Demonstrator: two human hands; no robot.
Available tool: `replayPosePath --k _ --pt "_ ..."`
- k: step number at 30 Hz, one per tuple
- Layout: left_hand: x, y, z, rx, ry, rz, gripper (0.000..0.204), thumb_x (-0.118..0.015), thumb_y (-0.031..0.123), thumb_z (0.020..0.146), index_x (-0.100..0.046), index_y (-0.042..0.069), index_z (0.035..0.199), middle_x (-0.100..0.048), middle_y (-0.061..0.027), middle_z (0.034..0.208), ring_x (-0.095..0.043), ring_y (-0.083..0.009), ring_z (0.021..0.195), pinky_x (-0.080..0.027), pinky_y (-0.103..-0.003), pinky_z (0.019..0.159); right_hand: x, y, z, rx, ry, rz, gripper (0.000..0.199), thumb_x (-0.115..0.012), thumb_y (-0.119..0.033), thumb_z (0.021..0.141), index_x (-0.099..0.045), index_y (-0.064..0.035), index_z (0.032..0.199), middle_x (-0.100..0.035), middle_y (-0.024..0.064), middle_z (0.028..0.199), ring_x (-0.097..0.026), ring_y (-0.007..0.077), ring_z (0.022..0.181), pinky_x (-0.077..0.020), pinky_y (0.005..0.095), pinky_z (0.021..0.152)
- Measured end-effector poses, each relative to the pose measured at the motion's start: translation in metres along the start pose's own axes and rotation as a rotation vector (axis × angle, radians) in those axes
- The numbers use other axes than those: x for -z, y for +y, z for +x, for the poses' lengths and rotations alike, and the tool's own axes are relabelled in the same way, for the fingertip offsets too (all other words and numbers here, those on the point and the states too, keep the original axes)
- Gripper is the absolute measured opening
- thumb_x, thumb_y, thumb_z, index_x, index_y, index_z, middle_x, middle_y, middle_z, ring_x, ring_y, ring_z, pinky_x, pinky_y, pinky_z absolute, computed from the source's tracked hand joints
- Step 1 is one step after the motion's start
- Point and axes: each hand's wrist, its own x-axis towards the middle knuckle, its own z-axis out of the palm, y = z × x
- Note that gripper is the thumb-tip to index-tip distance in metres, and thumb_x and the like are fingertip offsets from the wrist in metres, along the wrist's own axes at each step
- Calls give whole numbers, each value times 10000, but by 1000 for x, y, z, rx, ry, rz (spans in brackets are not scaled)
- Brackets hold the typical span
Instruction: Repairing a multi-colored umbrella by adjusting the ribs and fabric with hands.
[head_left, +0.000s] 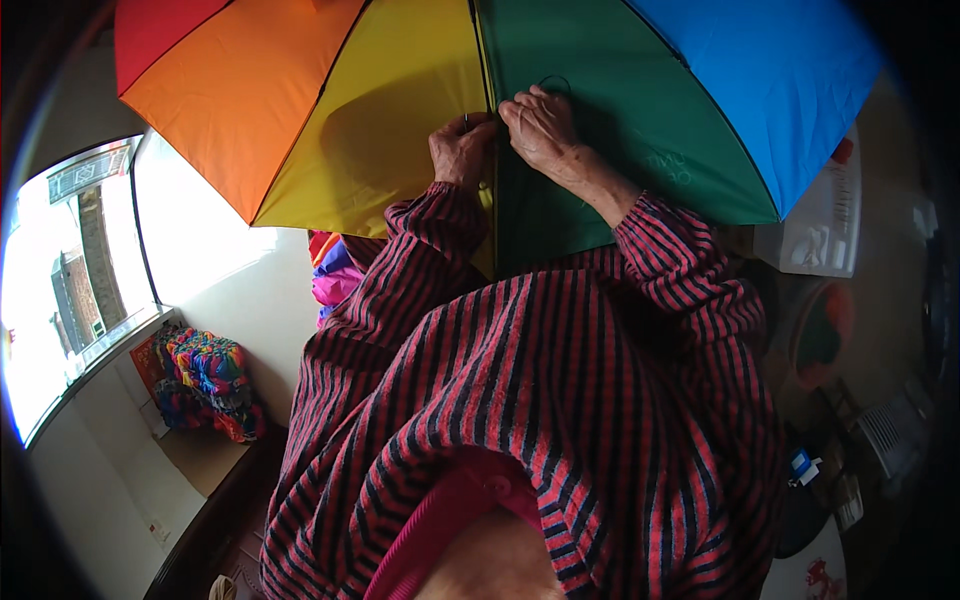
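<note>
Umbrella: rainbow umbrella (400,110), canopy open.
Left hand (462,150): pinched closed on the yellow-green seam.
Right hand (540,128): just beside, fingers narrow, gripping the seam.

rainbow umbrella (420,90): 1 open | hands: 2, left hand (462,150), right hand (540,125) | folded umbrella bundle (205,385): 1 | white box (825,225): 1

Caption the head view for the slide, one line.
Both hands, left hand and right hand, pinch the seam between yellow and green panels of an open rainbow umbrella.
</note>
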Motion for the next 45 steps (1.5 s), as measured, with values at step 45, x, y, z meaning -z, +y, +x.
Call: replayPosePath --k 45 --pt "-1 8 -3 -29 14 89 228 -656 108 735 -639 -24 921 -642 -79 719 -600 -158 601 -491 -269 583 118 40 39 -782 603 1572 60 -560 -83 882 -559 -37 844 -630 55 722 -620 155 612 -535 275 580"
